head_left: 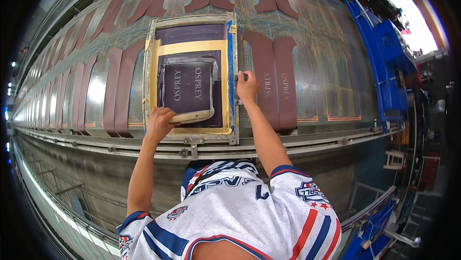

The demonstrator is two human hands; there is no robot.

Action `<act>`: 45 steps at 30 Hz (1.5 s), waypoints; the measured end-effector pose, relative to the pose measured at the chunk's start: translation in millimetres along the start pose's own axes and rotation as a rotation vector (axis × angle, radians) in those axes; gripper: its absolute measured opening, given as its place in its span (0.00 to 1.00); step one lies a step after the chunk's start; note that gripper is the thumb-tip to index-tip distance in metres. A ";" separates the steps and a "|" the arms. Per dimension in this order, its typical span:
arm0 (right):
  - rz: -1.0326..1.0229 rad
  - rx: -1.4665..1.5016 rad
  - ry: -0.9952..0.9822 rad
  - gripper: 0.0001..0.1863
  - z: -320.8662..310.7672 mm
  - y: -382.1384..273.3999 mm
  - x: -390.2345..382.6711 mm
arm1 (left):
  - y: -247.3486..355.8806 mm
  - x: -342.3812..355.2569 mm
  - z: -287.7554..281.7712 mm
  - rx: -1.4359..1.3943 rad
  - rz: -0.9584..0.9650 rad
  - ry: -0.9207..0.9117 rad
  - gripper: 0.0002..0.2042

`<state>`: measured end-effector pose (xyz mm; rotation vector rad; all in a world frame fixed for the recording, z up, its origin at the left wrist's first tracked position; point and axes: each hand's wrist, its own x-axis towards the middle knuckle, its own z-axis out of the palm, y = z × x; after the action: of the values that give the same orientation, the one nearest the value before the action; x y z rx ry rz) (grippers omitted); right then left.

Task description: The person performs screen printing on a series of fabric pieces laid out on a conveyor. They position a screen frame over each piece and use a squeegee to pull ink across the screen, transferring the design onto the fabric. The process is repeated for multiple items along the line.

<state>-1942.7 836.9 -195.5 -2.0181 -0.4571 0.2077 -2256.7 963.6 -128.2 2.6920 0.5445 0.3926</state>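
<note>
A screen printing frame [232, 48] lies flat on the long table, its mesh bordered with yellow tape and blue tape along the right side. My left hand [160, 123] is closed round the left end of a squeegee [194, 116], a pale wooden bar resting across the lower part of the mesh. Pale lettering shows in the dark ink area [188, 83] above the squeegee. At the frame's right edge, my right hand [247, 87] has its fingers curled, gripping the frame's side; a small dark part shows by its fingertips. To the right lie brown printed pieces [271, 87].
More brown cut pieces [120, 92] lie in rows along the table [331, 82]. A metal rail [326, 142] runs along its near edge. Blue plastic bins [386, 68] stand at the right end. Behind me, another long table [29, 164] runs along the left.
</note>
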 end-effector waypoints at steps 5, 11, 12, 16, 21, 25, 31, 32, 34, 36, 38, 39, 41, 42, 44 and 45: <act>-0.023 -0.111 0.047 0.14 5.4 5.4 1.9 | -12.5 1.2 0.2 0.026 0.073 -0.073 0.14; 0.164 -0.253 -0.111 0.14 12.3 -2.2 2.9 | -42.1 26.5 -5.1 -0.060 0.057 -0.202 0.12; 0.240 -0.293 -0.173 0.14 10.5 -10.1 2.9 | -48.0 39.5 -4.8 -0.060 0.051 -0.178 0.12; -0.253 -0.360 -0.352 0.21 15.2 -50.8 32.8 | -94.4 119.6 -0.7 -0.076 0.081 -0.133 0.10; -0.439 -0.505 -0.822 0.24 70.8 -133.6 75.1 | -138.3 200.5 4.2 -0.102 0.080 -0.184 0.09; -0.581 -0.700 -0.805 0.21 100.1 -120.4 88.5 | -147.1 215.7 15.6 -0.123 0.076 -0.114 0.10; -0.668 -0.607 -0.724 0.14 68.0 -88.7 -2.4 | -103.4 120.9 22.0 -0.041 0.082 -0.114 0.10; -0.697 -0.578 -0.719 0.16 53.2 -84.9 -33.8 | -90.2 89.1 21.2 -0.077 0.105 -0.100 0.11; -0.683 -0.561 -0.777 0.19 31.0 -82.0 -85.2 | -63.4 30.5 11.5 -0.048 0.095 -0.182 0.13; -0.702 -0.514 -0.727 0.19 19.2 -83.0 -110.2 | -48.4 12.4 4.8 -0.081 0.121 -0.126 0.14; -0.659 -0.532 -0.752 0.16 15.7 -84.1 -115.1 | -44.2 12.1 0.9 -0.091 0.161 -0.110 0.15; -0.646 -0.531 -0.790 0.15 16.9 -87.6 -106.8 | -47.6 18.5 -1.8 -0.085 0.154 -0.167 0.14; -0.645 -0.586 -0.819 0.12 26.6 -91.9 -77.9 | -63.5 45.0 0.2 -0.075 0.153 -0.290 0.14; -0.651 -0.647 -0.814 0.12 32.6 -95.2 -58.8 | -68.1 66.1 0.1 0.030 0.153 -0.324 0.13; -0.662 -0.706 -0.812 0.13 49.6 -98.1 -18.0 | -87.4 105.9 3.5 -0.001 0.150 -0.206 0.13; -0.674 -0.713 -0.799 0.14 60.4 -102.5 7.7 | -102.0 129.8 9.6 0.006 0.148 -0.183 0.12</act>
<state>-1979.5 931.8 -133.5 -2.2398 -1.8907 0.4750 -2170.7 1102.8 -152.5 2.7458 0.2950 0.1809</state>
